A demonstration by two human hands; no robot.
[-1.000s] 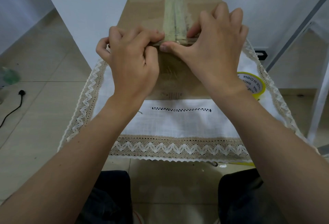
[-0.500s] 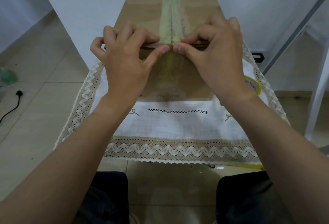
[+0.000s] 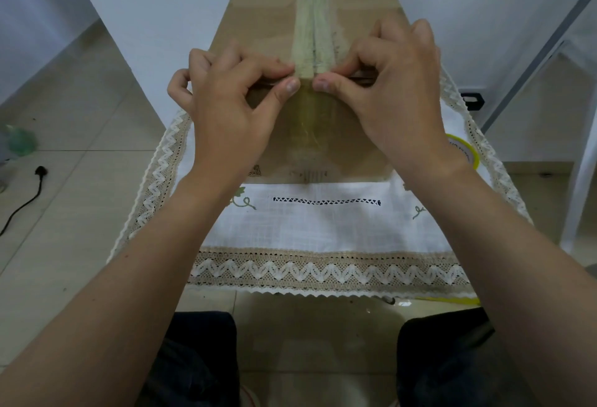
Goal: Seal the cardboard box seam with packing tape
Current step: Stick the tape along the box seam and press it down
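Both hands are working at the near top edge of the cardboard box (image 3: 274,15), which is standing in the upper centre of the frame on a lace-trimmed tablecloth (image 3: 323,229). The left hand (image 3: 226,106) and the right hand (image 3: 397,96) are curling over that edge on either side of the seam, fingers bent and thumbs pressing the front face just beside the strip of packing tape (image 3: 311,35); each is pinching the cardboard edge rather than holding anything loose.

That strip is already running along the top seam and folding down over the front face, so the step in hand looks like pressing the tape flat at the corner fold, late in the task. Judging from this, the next move calls for rubbing the tape tail down the front face, where it is looking wrinkled and cloudy, and checking that the seam's far end is stuck.

At the right edge of the frame, the yellow tape roll (image 3: 465,151) is lying on the cloth, partly hidden behind the right wrist. A black plug and cable (image 3: 35,180) are lying on the tiled floor at the left, with a green object above them too blurred to identify. Nothing is blocking the box itself; only the hands are covering parts of the edge.
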